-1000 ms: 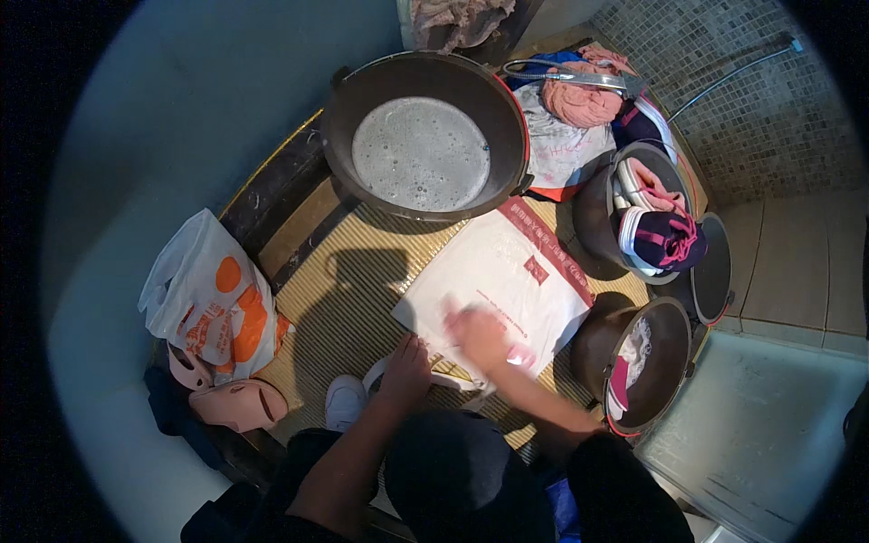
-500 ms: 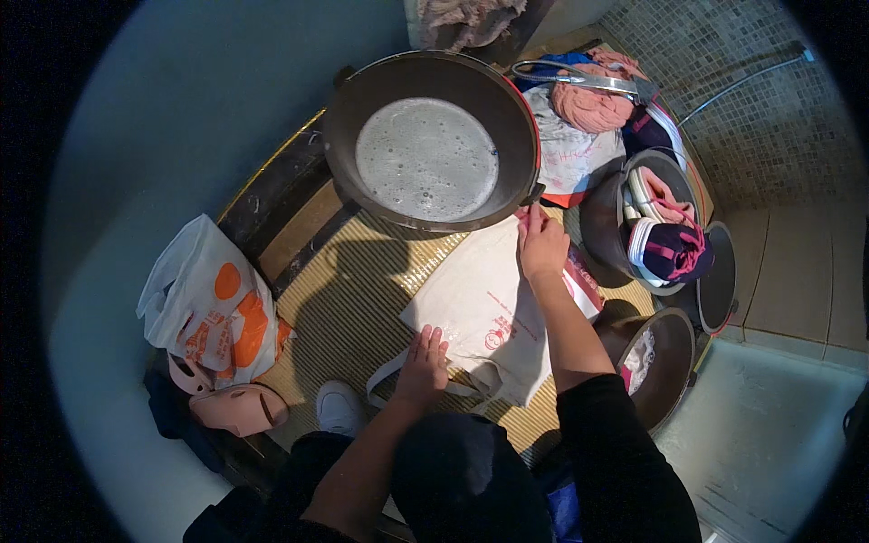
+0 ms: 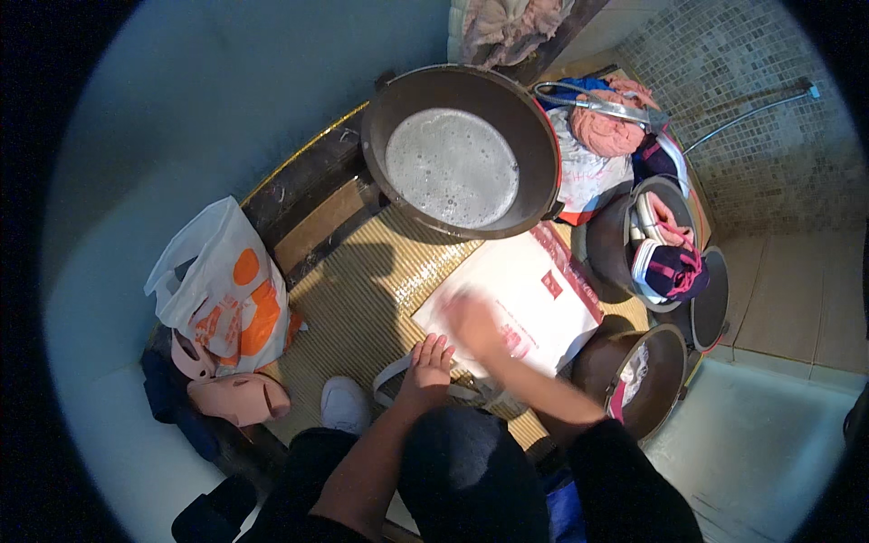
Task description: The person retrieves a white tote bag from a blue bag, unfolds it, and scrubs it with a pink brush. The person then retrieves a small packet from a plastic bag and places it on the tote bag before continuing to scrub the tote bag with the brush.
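Note:
A cream cloth tote bag [image 3: 520, 281] with red print and a red band along its far right edge lies flat on the ribbed mat. My left hand [image 3: 427, 369] rests at the bag's near left corner, fingers stretched out, beside the bag's pale strap [image 3: 387, 373]. Smeared by motion, my right hand [image 3: 472, 324] is over the left part of the bag, and its fingers cannot be made out. Just beyond the bag stands a big dark basin [image 3: 376, 172] with foamy water [image 3: 453, 169] in it.
Shoes [image 3: 670, 262] fill a dark bucket at right, near another bucket [image 3: 656, 398] holding cloth. Behind them are a shower hose [image 3: 625, 110] and pink cloth [image 3: 606, 131]. At left, a white and orange plastic bag [image 3: 222, 290] stands by pink clogs [image 3: 240, 398].
My right hand has swept from the bag's far edge back toward my left hand. More of the bag's red band and a red square now show. My left hand stays near the strap.

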`<action>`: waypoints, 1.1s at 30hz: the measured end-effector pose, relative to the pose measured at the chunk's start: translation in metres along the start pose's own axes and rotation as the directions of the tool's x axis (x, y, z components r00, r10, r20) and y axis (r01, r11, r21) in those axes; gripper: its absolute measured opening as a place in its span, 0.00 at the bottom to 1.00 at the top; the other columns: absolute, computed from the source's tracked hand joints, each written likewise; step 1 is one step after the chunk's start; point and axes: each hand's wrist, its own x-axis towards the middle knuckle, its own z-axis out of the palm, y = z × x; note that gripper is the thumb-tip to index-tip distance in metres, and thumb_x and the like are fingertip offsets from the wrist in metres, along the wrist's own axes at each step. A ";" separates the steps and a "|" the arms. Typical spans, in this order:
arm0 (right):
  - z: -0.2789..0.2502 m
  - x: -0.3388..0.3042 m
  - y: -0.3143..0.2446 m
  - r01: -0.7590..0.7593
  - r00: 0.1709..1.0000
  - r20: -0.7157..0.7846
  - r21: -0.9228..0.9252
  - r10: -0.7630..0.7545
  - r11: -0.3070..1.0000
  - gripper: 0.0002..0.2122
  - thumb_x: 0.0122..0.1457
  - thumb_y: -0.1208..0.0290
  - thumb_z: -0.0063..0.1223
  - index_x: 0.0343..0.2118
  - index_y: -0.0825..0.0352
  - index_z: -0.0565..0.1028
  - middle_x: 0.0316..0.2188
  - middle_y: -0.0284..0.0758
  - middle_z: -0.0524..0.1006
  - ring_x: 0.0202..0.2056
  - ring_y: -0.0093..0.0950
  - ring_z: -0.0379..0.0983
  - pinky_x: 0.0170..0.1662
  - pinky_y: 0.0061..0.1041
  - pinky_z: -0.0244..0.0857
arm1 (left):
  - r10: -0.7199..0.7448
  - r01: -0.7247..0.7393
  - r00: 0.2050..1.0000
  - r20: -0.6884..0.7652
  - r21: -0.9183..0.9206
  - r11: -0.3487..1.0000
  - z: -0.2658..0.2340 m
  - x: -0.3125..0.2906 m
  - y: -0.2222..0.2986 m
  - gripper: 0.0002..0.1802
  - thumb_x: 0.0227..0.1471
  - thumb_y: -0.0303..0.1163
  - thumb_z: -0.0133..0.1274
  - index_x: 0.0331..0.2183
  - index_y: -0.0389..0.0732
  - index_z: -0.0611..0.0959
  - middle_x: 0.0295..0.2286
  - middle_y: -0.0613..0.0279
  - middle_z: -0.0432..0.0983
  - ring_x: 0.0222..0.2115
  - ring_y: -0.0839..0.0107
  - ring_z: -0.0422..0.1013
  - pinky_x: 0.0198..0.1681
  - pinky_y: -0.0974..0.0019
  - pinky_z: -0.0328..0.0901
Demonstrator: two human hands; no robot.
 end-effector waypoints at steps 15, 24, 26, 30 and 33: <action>-0.013 0.034 0.026 0.059 0.988 0.143 -0.006 -0.058 0.998 0.15 0.59 0.65 0.40 0.34 0.73 0.75 0.37 0.55 0.74 0.41 0.47 0.71 0.48 0.43 0.60 | -0.076 0.076 0.997 0.000 0.045 0.996 0.027 -0.007 0.017 0.22 0.53 0.31 0.41 0.49 0.34 0.71 0.54 0.45 0.60 0.59 0.48 0.51 0.60 0.48 0.46; 0.001 -0.032 -0.005 0.216 0.976 -0.039 0.059 -0.214 0.975 0.22 0.60 0.54 0.40 0.36 0.73 0.75 0.37 0.52 0.75 0.44 0.48 0.69 0.49 0.46 0.57 | -0.021 0.021 1.000 -0.003 0.035 0.999 0.013 -0.003 0.008 0.22 0.51 0.32 0.44 0.48 0.34 0.71 0.53 0.44 0.61 0.59 0.47 0.50 0.58 0.46 0.49; -0.025 0.026 0.045 -0.151 0.978 0.172 0.206 0.116 0.967 0.25 0.60 0.51 0.40 0.34 0.74 0.75 0.34 0.50 0.76 0.38 0.48 0.72 0.41 0.46 0.63 | -0.015 0.025 0.992 -0.123 0.081 0.996 0.034 -0.006 0.007 0.22 0.52 0.32 0.43 0.49 0.34 0.71 0.53 0.44 0.60 0.59 0.46 0.50 0.59 0.46 0.48; -0.102 0.037 0.016 -0.531 0.801 -0.017 0.441 0.598 0.723 0.29 0.62 0.47 0.34 0.32 0.76 0.75 0.28 0.55 0.75 0.30 0.47 0.74 0.34 0.44 0.64 | -0.007 0.013 0.995 -0.103 0.059 0.998 0.026 -0.005 0.006 0.21 0.49 0.31 0.45 0.46 0.33 0.73 0.53 0.45 0.61 0.58 0.47 0.51 0.59 0.47 0.48; 0.049 -0.065 0.007 0.091 0.951 0.271 0.223 -0.151 0.971 0.19 0.62 0.62 0.36 0.43 0.71 0.74 0.40 0.52 0.73 0.43 0.47 0.69 0.45 0.41 0.62 | -0.013 0.011 0.992 -0.125 -0.014 1.000 0.031 0.004 0.005 0.21 0.49 0.30 0.44 0.45 0.32 0.73 0.53 0.44 0.60 0.59 0.47 0.50 0.59 0.48 0.48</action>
